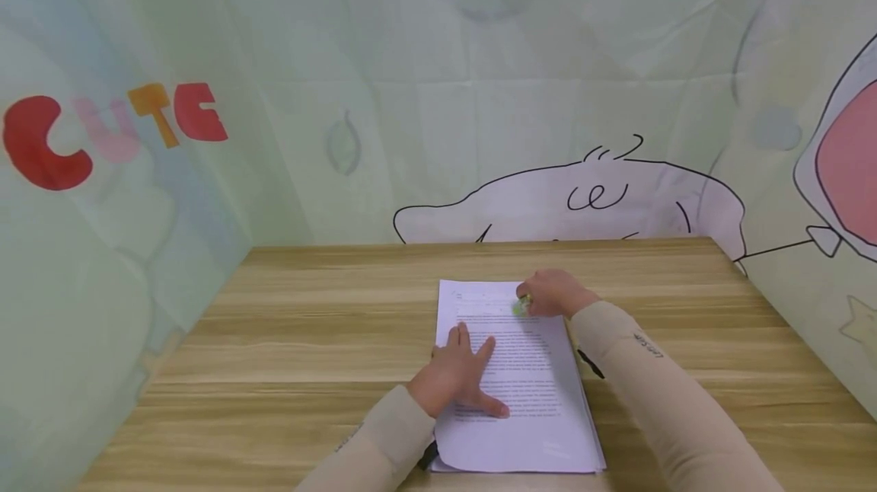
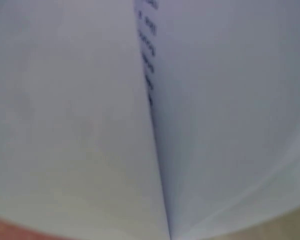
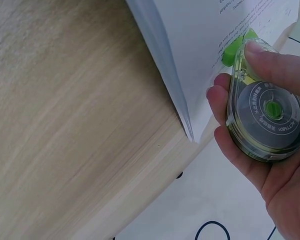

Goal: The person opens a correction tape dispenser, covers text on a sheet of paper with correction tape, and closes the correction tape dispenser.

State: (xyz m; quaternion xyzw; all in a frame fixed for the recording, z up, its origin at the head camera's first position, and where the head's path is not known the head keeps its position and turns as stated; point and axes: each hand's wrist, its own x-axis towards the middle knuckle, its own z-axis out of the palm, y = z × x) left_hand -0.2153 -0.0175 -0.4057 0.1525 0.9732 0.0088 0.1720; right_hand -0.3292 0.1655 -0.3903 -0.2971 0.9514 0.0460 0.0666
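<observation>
A stack of printed sheets (image 1: pixel 517 442) lies on the wooden table, its lower left corner curling. With fingers spread, my left hand (image 1: pixel 460 372) rests on the printed text left of the middle. My right hand (image 1: pixel 553 292) is over the upper right of the top sheet and grips a correction tape (image 3: pixel 267 112), clear-cased with a dark round reel and green tip. The thumb lies along the case and the fingers curl round its other side. The green tip overlaps printed lines. White paper (image 2: pixel 65 125) fills the left wrist view, and the left hand's fingers are hidden there.
The wooden tabletop (image 1: pixel 308 324) extends on both sides of the sheets. Behind it hangs a pale green backdrop (image 1: pixel 308 58) with cartoon drawings and coloured letters. The far table edge runs just beyond the stack's top.
</observation>
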